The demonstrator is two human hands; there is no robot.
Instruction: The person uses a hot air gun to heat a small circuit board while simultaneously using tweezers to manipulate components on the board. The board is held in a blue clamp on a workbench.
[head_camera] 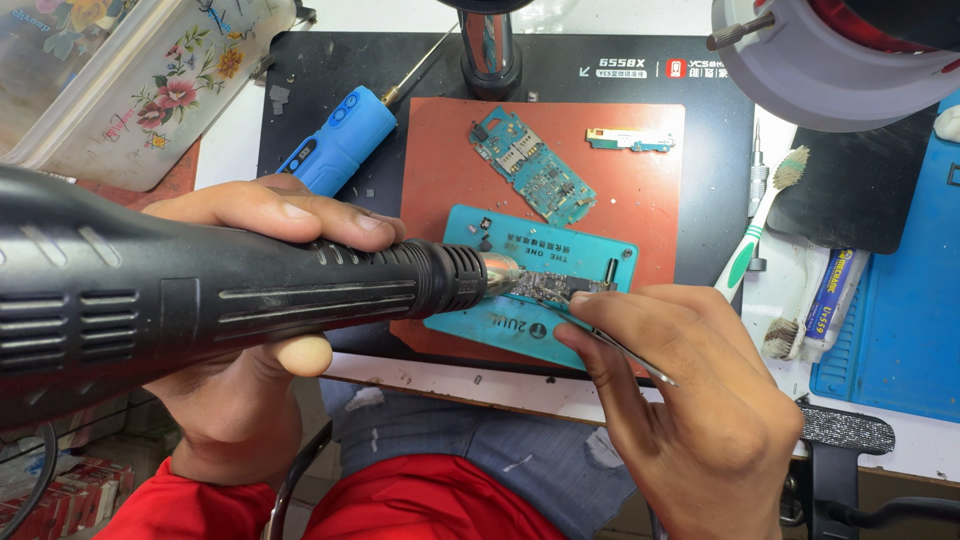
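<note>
a black hot-air gun [200, 300] is held by the left hand [250, 330]; tweezers [625, 352] are pinched by the right hand [690, 400] at the clamped circuit board [545, 288].

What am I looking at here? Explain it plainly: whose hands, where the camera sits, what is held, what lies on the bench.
There is one picture, from a camera on the person's head, looking down at their own two hands over a workbench. The left hand grips a thick black hot-air tool, its metal nozzle aimed at a small circuit board clamped in a teal holder. The right hand holds thin metal tweezers at that board. On the orange mat lie another teal circuit board and a narrow strip board. A blue handled tool and a toothbrush lie nearby.
</note>
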